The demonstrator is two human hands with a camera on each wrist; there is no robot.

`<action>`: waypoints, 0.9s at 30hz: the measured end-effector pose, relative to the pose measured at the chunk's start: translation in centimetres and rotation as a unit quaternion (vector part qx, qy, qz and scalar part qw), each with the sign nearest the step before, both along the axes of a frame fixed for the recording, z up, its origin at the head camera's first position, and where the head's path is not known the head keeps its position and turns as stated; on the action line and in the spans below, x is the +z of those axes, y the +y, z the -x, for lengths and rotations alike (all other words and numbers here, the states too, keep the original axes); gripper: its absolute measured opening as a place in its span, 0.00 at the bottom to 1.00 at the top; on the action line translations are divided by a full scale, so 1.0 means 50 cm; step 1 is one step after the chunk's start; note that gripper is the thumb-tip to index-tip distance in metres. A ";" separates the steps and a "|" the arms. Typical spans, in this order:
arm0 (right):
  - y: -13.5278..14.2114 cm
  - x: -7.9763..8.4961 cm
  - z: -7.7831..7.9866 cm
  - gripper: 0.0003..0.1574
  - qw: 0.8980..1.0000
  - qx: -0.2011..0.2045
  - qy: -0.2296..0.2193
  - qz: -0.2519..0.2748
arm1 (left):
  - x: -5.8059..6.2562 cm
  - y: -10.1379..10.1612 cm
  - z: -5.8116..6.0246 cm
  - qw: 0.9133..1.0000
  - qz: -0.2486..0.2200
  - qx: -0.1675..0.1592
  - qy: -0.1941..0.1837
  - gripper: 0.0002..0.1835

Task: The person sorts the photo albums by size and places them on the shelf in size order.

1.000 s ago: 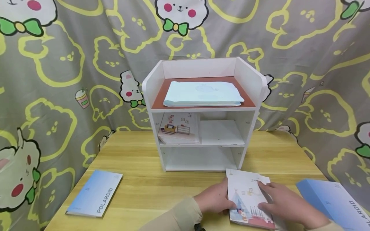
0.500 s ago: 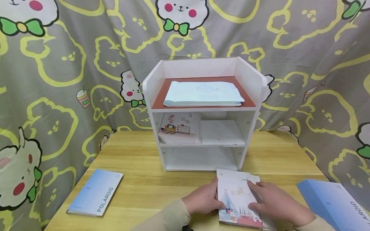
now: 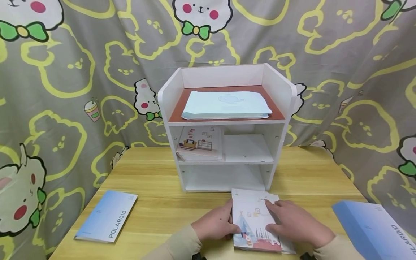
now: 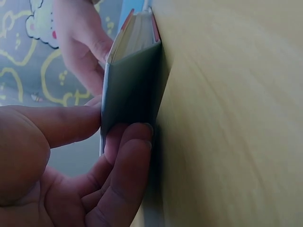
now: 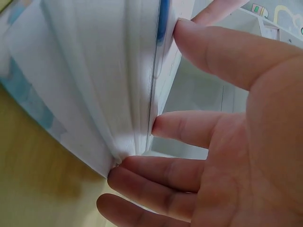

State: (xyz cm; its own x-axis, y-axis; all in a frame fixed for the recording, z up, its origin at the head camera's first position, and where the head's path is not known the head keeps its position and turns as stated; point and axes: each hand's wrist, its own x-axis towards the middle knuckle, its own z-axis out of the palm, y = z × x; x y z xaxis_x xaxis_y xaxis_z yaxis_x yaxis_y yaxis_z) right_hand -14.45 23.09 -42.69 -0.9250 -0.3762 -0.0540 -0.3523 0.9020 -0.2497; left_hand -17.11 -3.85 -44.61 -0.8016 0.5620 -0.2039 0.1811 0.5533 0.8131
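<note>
A white book [image 3: 255, 220] with a printed tent and pink ground on its cover lies on the table before the shelf, its lower layers fanned out to the right. My left hand [image 3: 216, 222] holds its left side. In the left wrist view, that thumb rests at the cover's edge while curled fingers bear on the dark spine [image 4: 130, 90]. From the right, my right hand [image 3: 294, 225] grips the other side: thumb and index finger are on the cover. Further fingers meet the edges of the pages [image 5: 99, 85] in the right wrist view.
Behind the book stands a white shelf unit [image 3: 281, 144]. A pale blue packet [image 3: 225, 104] lies on its top, and illustrated books [image 3: 201, 144] sit in the middle tier. Blue POLAROID albums [image 3: 107, 216] lie at the left, with a thicker blue POLAROID item [image 3: 377, 227] at the right.
Both hands have moved left together, carrying the book along from the right toward the front of the shelf. Their hold on it looks much the same.
</note>
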 end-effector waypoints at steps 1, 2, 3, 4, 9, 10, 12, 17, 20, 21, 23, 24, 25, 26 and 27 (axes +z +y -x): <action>-0.005 -0.001 0.001 0.50 1.000 0.002 0.002 0.002 | 0.001 -0.005 0.000 1.000 -0.003 0.001 -0.002 0.41; -0.009 -0.002 0.003 0.50 1.000 0.006 0.005 0.004 | 0.002 -0.010 0.000 1.000 -0.005 0.002 -0.003 0.42; -0.013 -0.002 0.003 0.50 1.000 0.008 0.007 0.006 | 0.003 -0.015 -0.001 1.000 -0.007 0.003 -0.003 0.43; -0.017 -0.003 0.004 0.50 1.000 0.010 0.008 0.007 | 0.004 -0.020 -0.001 1.000 -0.007 0.004 -0.002 0.45; -0.038 -0.004 0.008 0.50 1.000 0.015 0.010 0.007 | 0.004 -0.040 -0.004 1.000 -0.003 0.010 -0.001 0.47; -0.042 -0.004 0.009 0.50 1.000 0.015 0.012 0.007 | 0.004 -0.044 -0.004 1.000 -0.003 0.011 -0.001 0.47; -0.050 -0.004 0.008 0.50 1.000 0.015 0.019 0.007 | 0.004 -0.052 -0.004 1.000 -0.002 0.012 -0.001 0.47; -0.070 -0.007 0.010 0.50 0.999 0.018 0.030 0.011 | 0.005 -0.074 -0.003 1.000 -0.010 0.019 -0.006 0.50; -0.078 -0.009 0.013 0.49 1.000 0.016 0.025 0.010 | 0.007 -0.083 -0.003 1.000 -0.013 0.021 -0.010 0.51; -0.079 -0.009 0.014 0.49 1.000 0.014 0.022 0.009 | 0.007 -0.085 -0.003 1.000 -0.013 0.020 -0.011 0.51; -0.080 -0.009 0.015 0.49 1.000 0.010 0.015 0.009 | 0.008 -0.088 -0.003 1.000 -0.012 0.020 -0.013 0.51; -0.079 -0.008 0.015 0.48 1.000 0.008 0.011 0.012 | 0.009 -0.088 -0.003 1.000 -0.010 0.020 -0.014 0.51; -0.077 -0.009 0.015 0.48 1.000 0.004 0.007 0.018 | 0.009 -0.089 -0.003 1.000 -0.011 0.020 -0.015 0.52; -0.073 -0.009 0.014 0.47 1.000 0.001 0.001 0.028 | 0.008 -0.088 -0.003 1.000 -0.014 0.020 -0.018 0.52; -0.068 -0.008 0.014 0.46 0.999 0.003 -0.003 0.042 | 0.007 -0.089 -0.003 0.999 -0.018 0.021 -0.022 0.53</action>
